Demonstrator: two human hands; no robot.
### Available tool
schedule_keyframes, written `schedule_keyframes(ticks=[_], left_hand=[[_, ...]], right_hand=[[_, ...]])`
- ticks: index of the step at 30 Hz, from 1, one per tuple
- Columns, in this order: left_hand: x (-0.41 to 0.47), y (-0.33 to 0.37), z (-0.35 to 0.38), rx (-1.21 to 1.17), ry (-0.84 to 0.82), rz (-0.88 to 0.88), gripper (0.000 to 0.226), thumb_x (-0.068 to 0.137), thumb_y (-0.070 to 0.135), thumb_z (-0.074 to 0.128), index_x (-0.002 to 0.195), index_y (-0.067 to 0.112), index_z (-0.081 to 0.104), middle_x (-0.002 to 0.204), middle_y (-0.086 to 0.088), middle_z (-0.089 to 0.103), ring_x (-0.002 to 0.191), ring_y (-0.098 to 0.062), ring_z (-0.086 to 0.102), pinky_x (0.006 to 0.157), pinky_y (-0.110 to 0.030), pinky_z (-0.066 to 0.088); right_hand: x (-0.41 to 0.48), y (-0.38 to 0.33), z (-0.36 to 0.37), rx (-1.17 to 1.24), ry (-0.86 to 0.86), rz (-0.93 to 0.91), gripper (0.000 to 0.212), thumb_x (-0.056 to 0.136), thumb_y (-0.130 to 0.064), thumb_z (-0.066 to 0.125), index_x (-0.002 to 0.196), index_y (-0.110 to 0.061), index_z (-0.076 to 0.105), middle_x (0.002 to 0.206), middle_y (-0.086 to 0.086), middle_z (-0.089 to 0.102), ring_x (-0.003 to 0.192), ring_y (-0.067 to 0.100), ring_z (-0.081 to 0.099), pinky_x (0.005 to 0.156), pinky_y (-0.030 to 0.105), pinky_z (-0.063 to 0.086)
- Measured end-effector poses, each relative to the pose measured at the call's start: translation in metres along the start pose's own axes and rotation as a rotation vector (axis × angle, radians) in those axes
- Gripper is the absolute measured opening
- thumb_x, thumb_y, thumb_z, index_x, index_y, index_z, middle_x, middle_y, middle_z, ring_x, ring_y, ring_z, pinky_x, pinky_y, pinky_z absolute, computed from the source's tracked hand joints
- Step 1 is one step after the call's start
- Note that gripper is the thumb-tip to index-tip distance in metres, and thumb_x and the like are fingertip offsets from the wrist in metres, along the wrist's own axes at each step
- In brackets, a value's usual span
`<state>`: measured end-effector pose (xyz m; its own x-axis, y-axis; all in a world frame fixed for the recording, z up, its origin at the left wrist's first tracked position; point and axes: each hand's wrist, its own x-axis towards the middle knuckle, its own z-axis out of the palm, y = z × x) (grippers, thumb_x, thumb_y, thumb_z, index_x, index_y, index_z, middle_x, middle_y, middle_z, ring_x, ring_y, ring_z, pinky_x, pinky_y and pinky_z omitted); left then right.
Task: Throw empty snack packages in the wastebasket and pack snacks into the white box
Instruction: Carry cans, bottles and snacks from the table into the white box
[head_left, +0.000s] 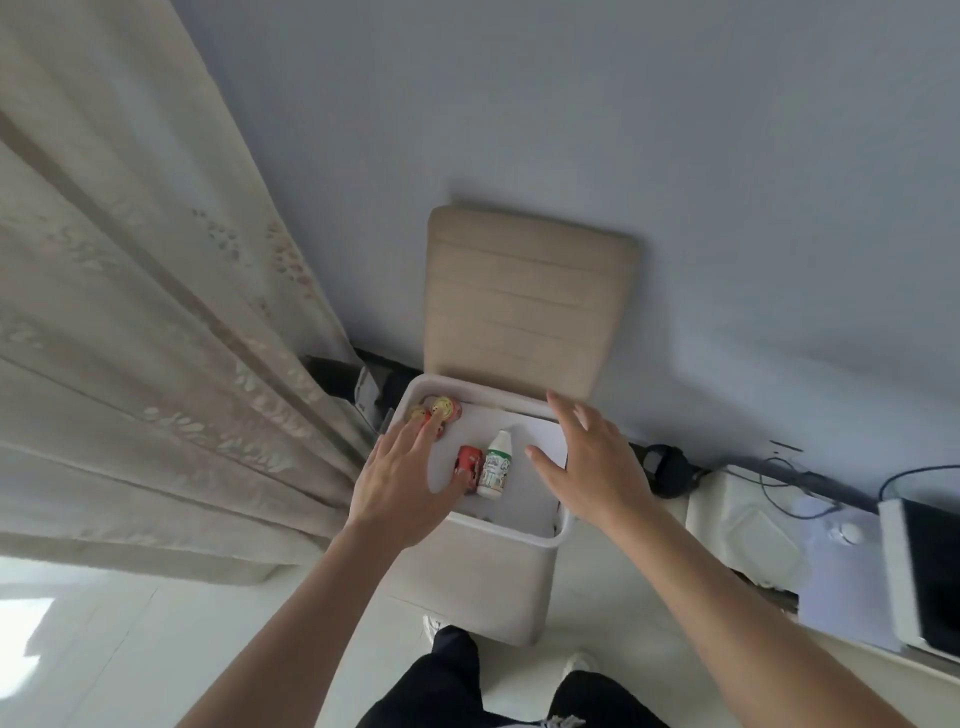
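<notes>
A white box (550, 540) stands on the floor against the wall, its beige lid (524, 296) tipped up and back. Inside lie a white bottle with a green label (496, 465), a red snack can (469, 461) beside it, and at the far left corner red and yellow snack cans (441, 408). My left hand (405, 483) hovers over the box's left side, fingers spread, holding nothing, fingertips close to the corner cans. Over the right rim, my right hand (592, 462) is open and empty.
A cream curtain (145, 312) hangs at the left, down to the floor. A low white table (769, 530) at the right carries cables and a dark-screened device (924, 571). My dark trouser legs and shoes (467, 675) stand just before the box.
</notes>
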<state>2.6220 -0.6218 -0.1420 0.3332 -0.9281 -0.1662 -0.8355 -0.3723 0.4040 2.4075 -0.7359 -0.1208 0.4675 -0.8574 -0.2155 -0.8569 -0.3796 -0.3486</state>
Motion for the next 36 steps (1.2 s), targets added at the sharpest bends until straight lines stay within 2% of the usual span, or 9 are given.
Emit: schedule_keyframes(ticks=[6,10,15,20,24,27,29,32,36], left_hand=[[0.042,-0.027,0.008,-0.019,-0.111,0.024,0.079,0.09,0.069,0.047,0.155,0.038,0.016,0.155,0.005,0.039,0.142,-0.022,0.037,0.115,-0.047,0.039],[0.06,-0.038,0.031,-0.013,-0.177,0.028,0.08,0.092,0.066,0.051,0.156,0.037,0.013,0.159,0.004,0.034,0.144,-0.022,0.036,0.115,-0.049,0.04],[0.079,-0.059,0.077,-0.057,-0.263,-0.025,0.078,0.092,0.068,0.048,0.155,0.036,0.017,0.158,0.005,0.036,0.143,-0.023,0.039,0.11,-0.051,0.044],[0.093,-0.079,0.127,-0.089,-0.328,-0.077,0.08,0.094,0.068,0.045,0.16,0.034,0.013,0.165,0.008,0.028,0.151,-0.017,0.027,0.119,-0.053,0.034],[0.112,-0.087,0.16,-0.096,-0.353,-0.098,0.078,0.097,0.063,0.047,0.161,0.036,0.012,0.164,0.007,0.031,0.149,-0.018,0.031,0.117,-0.048,0.037],[0.127,-0.089,0.182,-0.09,-0.392,-0.116,0.076,0.1,0.054,0.051,0.161,0.037,0.01,0.157,0.002,0.041,0.139,-0.023,0.043,0.103,-0.043,0.043],[0.136,-0.091,0.197,-0.123,-0.411,-0.134,0.075,0.1,0.051,0.052,0.161,0.038,0.01,0.15,-0.002,0.046,0.13,-0.025,0.05,0.096,-0.042,0.047],[0.146,-0.099,0.22,-0.199,-0.423,-0.184,0.075,0.099,0.05,0.054,0.16,0.04,0.012,0.143,-0.004,0.05,0.127,-0.025,0.053,0.097,-0.043,0.05],[0.149,-0.109,0.246,-0.259,-0.437,-0.218,0.071,0.099,0.052,0.054,0.157,0.046,0.014,0.13,0.0,0.055,0.105,-0.019,0.058,0.088,-0.039,0.053]], right_hand=[[0.017,-0.006,0.03,0.071,-0.049,0.204,0.074,0.096,-0.064,0.043,0.158,-0.036,0.015,0.155,0.006,0.037,0.137,0.031,0.043,0.102,0.041,0.045],[0.029,-0.004,0.057,0.077,-0.1,0.281,0.073,0.097,-0.064,0.04,0.158,-0.036,0.011,0.154,0.009,0.038,0.137,0.034,0.042,0.104,0.043,0.042],[0.053,0.004,0.098,0.118,-0.154,0.318,0.075,0.096,-0.066,0.038,0.158,-0.04,0.005,0.156,0.01,0.037,0.139,0.035,0.04,0.106,0.046,0.043],[0.077,0.017,0.15,0.192,-0.161,0.317,0.077,0.095,-0.067,0.039,0.158,-0.04,0.003,0.149,0.011,0.044,0.133,0.032,0.048,0.104,0.045,0.046],[0.093,0.03,0.192,0.259,-0.164,0.313,0.077,0.096,-0.063,0.044,0.157,-0.042,0.003,0.143,0.009,0.048,0.127,0.029,0.053,0.099,0.042,0.048],[0.103,0.042,0.221,0.322,-0.174,0.309,0.078,0.096,-0.062,0.048,0.156,-0.044,0.002,0.141,0.007,0.05,0.125,0.027,0.054,0.101,0.042,0.047],[0.109,0.049,0.236,0.367,-0.175,0.306,0.078,0.095,-0.06,0.051,0.157,-0.044,0.006,0.138,0.004,0.053,0.122,0.023,0.056,0.098,0.036,0.046],[0.119,0.055,0.255,0.405,-0.19,0.297,0.077,0.096,-0.056,0.054,0.158,-0.042,0.011,0.139,0.002,0.054,0.122,0.02,0.055,0.093,0.03,0.041],[0.133,0.058,0.274,0.434,-0.192,0.293,0.075,0.096,-0.051,0.057,0.158,-0.04,0.016,0.132,0.001,0.057,0.116,0.017,0.056,0.086,0.025,0.038]])
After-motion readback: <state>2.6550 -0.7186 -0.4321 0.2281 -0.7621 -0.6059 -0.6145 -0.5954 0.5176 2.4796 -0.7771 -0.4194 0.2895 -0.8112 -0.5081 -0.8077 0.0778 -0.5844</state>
